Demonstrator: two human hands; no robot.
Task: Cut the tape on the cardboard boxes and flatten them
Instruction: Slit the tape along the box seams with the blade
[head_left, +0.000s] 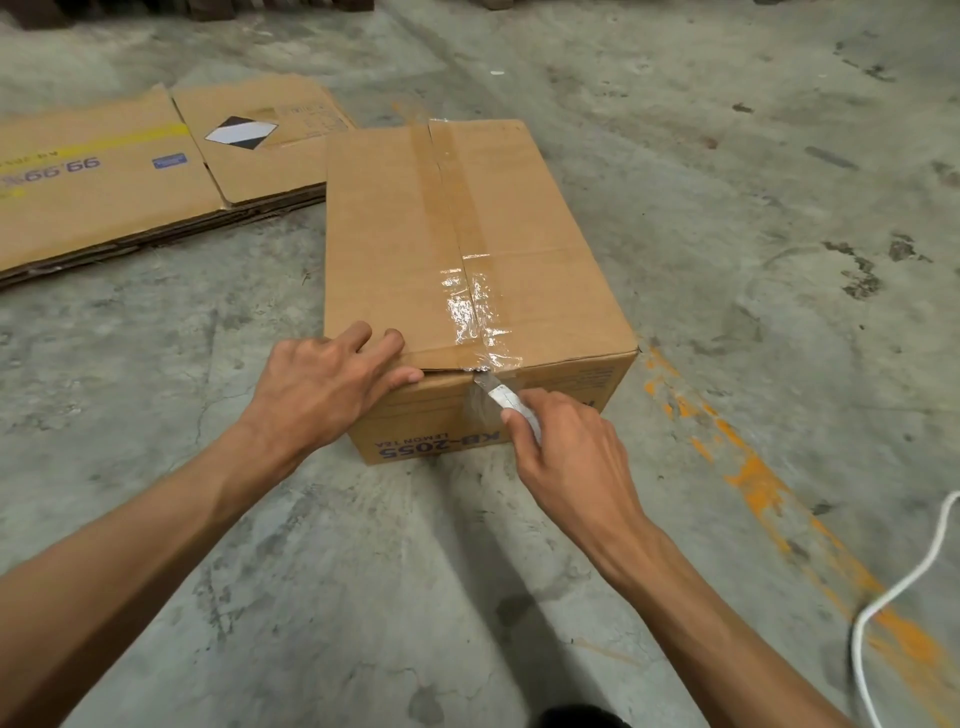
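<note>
Gripping a utility knife (501, 397) in curled fingers, the right hand (569, 447) sets the blade tip at the near top edge of the cardboard box (405, 234), right where the clear tape (475, 306) folds over onto the near face. On that same near edge, just beside the blade, the left hand (327, 379) lies flat with straight fingers pressing the top flap down — holding nothing. Printing on the box's near face, upside down from this view, reads "KB-2055" with "LEMON TEA" in smaller blue letters. Glossy tape runs along the box's centre seam from the near edge, joining a brown strip toward the far edge. The box stands on a stained concrete floor (727, 182); an orange painted line (753, 483) passes on one side of it, a white cord (904, 587) near that line. Beyond the box on the other side lies a stack of flattened boxes (104, 197) — the top sheet shows "99.99%" upside down, a yellow stripe and a black-and-white diamond label.
</note>
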